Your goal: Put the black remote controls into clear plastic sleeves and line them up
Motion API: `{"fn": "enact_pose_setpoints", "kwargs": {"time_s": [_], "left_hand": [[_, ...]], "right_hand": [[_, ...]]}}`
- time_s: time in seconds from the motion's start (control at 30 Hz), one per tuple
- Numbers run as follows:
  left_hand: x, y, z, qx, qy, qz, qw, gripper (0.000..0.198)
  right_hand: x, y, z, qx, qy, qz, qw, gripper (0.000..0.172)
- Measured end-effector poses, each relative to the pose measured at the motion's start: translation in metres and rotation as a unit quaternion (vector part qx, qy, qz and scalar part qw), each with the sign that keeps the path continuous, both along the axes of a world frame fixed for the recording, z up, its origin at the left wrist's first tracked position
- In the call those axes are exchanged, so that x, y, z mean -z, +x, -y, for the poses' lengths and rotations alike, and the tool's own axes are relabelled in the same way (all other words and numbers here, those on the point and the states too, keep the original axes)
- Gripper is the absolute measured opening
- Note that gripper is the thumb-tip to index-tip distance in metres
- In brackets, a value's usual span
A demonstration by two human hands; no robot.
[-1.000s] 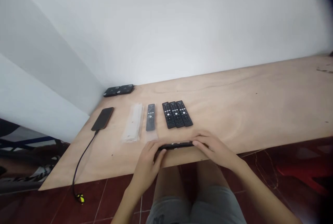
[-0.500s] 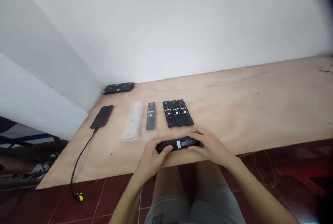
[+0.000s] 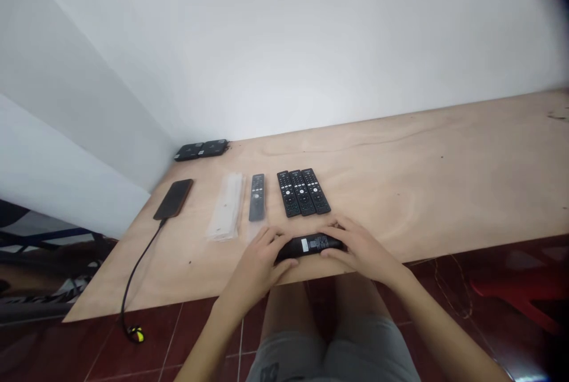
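The left hand [image 3: 255, 269] and right hand [image 3: 360, 250] both grasp a black remote control [image 3: 311, 246], one at each end, with the fingers curved over it; it lies crosswise by the front edge of a plywood bench [image 3: 422, 192], back facing up, and shows a small white label [image 3: 304, 244] whose print is too small to read; just beyond it, three black remote controls [image 3: 303, 192] lie side by side, touching, with rows of buttons facing up; to their left is a slimmer dark remote control [image 3: 256, 197] on the end of a transparent plastic sleeve, then a stack of transparent plastic sleeves [image 3: 226, 206]; farther left lies a black smartphone [image 3: 173, 198] with a black cable [image 3: 137, 269] that drops over the edge to a yellow-and-black plug [image 3: 136, 334] on the floor; two flat black pads [image 3: 201, 149] sit in the back corner against white walls [image 3: 284, 44]; the floor is dark red tile [image 3: 191, 334], with a red object [image 3: 520, 293] at right; grey shorts [image 3: 368, 352] show below the bench; no brand can be read
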State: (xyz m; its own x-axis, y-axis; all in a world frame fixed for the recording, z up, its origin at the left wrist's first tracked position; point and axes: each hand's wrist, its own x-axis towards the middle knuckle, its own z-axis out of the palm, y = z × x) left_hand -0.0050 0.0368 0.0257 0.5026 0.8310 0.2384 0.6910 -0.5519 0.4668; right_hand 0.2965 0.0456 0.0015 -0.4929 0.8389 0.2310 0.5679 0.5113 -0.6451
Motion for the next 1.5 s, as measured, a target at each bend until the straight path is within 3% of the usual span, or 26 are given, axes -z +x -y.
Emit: {"fn": "enact_pose_setpoints", "kwargs": {"time_s": [0.23, 0.43, 0.53, 0.63, 0.73, 0.97, 1.3, 1.5], "left_hand": [[0.002, -0.027, -0.005, -0.029, -0.039, 0.132, 0.99, 0.035], [0.011, -0.054, 0.013, -0.095, -0.186, 0.282, 0.936, 0.038], [0.013, -0.058, 0.018, -0.103, -0.199, 0.302, 0.927, 0.04], [0.014, -0.058, 0.017, -0.098, -0.188, 0.293, 0.932, 0.041], [0.015, -0.054, 0.014, -0.091, -0.127, 0.249, 0.956, 0.042], [0.014, -0.022, 0.006, -0.013, -0.004, 0.106, 0.994, 0.05], [0.012, -0.005, 0.004, 0.001, -0.032, 0.081, 0.996, 0.044], [0.011, -0.003, 0.006, -0.001, -0.04, 0.085, 0.996, 0.045]], "right_hand": [[-0.004, 0.001, 0.0, -0.002, -0.013, -0.018, 1.0, 0.04], [-0.002, 0.001, -0.001, -0.004, -0.018, -0.016, 1.0, 0.04], [-0.001, 0.002, -0.001, -0.001, -0.018, -0.018, 1.0, 0.042], [0.0, 0.002, -0.001, 0.0, -0.019, -0.013, 1.0, 0.043], [0.0, 0.002, 0.0, -0.004, -0.015, -0.01, 1.0, 0.043], [-0.003, 0.002, 0.002, -0.01, -0.003, -0.002, 1.0, 0.043], [-0.004, -0.001, 0.004, -0.017, 0.013, 0.018, 1.0, 0.042], [-0.004, -0.002, 0.004, -0.036, 0.026, 0.003, 0.999, 0.05]]}}
